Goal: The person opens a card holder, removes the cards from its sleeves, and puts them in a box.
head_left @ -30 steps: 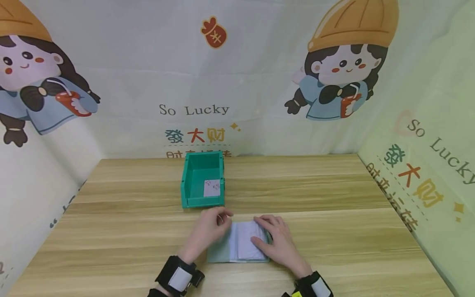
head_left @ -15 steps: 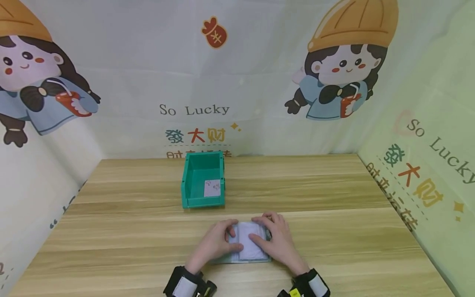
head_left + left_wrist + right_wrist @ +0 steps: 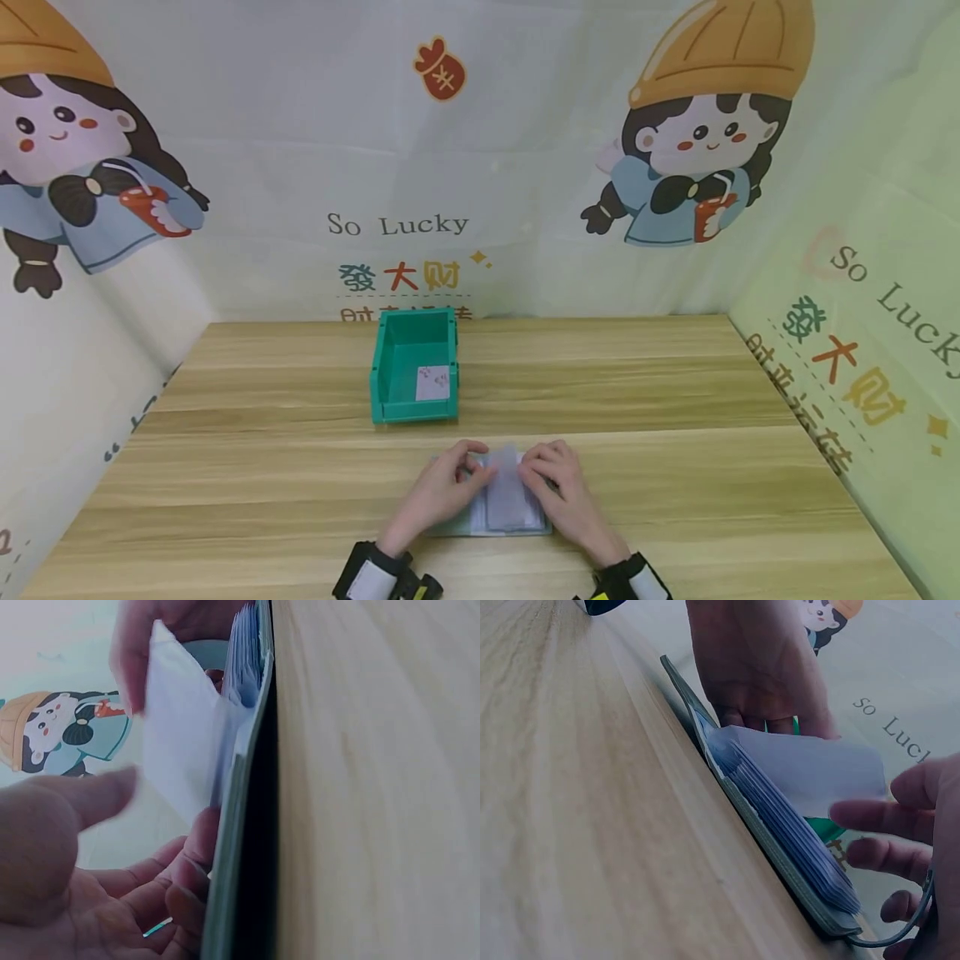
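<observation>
A small album with a green cover (image 3: 450, 527) lies spread on the wooden table, its clear sleeve pages (image 3: 795, 832) stacked on the right side. One pale page (image 3: 180, 727) stands raised between the two hands. My left hand (image 3: 442, 487) is on its left side; in the left wrist view the thumb stays apart from the page while the fingers lie by its lower edge and the cover. At the other side, my right hand (image 3: 562, 487) has its index finger along the page's face and its thumb by the free edge, with no clear pinch.
Behind the album stands a green plastic bin (image 3: 414, 408) with a small printed card (image 3: 432, 382) inside it. A thin elastic cord (image 3: 900, 941) loops from the cover by the right hand. A printed cloth (image 3: 525, 167) hangs behind the table.
My left hand has come down and right, from above the album to the page. A page has risen from the stack, and my right hand has shifted slightly to the right.
</observation>
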A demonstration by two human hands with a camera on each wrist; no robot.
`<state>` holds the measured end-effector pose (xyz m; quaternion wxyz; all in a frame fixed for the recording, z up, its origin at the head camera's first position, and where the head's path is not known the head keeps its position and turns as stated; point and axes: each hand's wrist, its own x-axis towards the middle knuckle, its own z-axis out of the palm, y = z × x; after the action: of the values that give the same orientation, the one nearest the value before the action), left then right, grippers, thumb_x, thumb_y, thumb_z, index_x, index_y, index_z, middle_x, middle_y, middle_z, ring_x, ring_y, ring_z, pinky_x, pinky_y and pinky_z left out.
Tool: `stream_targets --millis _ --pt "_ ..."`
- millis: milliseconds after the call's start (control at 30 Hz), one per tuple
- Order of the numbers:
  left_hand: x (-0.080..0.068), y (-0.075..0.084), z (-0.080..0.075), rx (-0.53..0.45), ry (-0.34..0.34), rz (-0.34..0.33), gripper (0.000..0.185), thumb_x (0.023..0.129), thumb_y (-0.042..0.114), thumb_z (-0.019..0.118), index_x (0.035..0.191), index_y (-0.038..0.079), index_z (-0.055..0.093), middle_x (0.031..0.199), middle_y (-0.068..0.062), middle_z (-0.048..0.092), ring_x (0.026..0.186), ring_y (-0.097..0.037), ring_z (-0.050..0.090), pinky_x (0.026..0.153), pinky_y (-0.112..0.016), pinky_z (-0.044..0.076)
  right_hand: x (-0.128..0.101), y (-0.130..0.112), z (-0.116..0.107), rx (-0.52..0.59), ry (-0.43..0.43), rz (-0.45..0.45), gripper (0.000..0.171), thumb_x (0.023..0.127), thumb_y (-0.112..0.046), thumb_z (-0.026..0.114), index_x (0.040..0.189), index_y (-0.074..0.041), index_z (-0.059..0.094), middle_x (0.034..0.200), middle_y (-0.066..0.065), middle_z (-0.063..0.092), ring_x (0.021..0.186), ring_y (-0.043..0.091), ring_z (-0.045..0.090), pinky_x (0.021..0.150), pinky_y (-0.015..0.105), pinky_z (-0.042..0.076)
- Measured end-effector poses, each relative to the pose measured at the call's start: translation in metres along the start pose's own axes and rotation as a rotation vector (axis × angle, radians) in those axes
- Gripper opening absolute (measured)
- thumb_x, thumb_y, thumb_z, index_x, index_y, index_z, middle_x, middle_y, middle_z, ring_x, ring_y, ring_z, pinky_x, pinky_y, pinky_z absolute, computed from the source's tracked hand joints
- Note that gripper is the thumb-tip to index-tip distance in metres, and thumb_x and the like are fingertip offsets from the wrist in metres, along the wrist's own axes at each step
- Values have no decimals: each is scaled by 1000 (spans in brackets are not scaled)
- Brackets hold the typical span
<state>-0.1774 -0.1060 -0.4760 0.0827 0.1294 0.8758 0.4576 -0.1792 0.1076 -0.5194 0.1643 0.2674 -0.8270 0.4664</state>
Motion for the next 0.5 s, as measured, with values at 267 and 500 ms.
stream_targets --millis 267,500 --pt "1 4 -2 -29 -35 -98 58 99 56 53 127 6 64 96 -5 71 82 -12 61 70 -28 47 -4 -5 -2 13 -124 -16 25 97 -9 55 103 -12 80 103 -4 67 102 11 47 92 40 30" --pt "-1 8 -4 -21 -36 -125 60 98 60 51 123 8 68 108 -7 73 95 -16 66 82 -37 52 -3 -8 -1 -37 -194 -45 27 97 -13 58 117 -17 77 108 -5 65 106 11 45 95 42 31"
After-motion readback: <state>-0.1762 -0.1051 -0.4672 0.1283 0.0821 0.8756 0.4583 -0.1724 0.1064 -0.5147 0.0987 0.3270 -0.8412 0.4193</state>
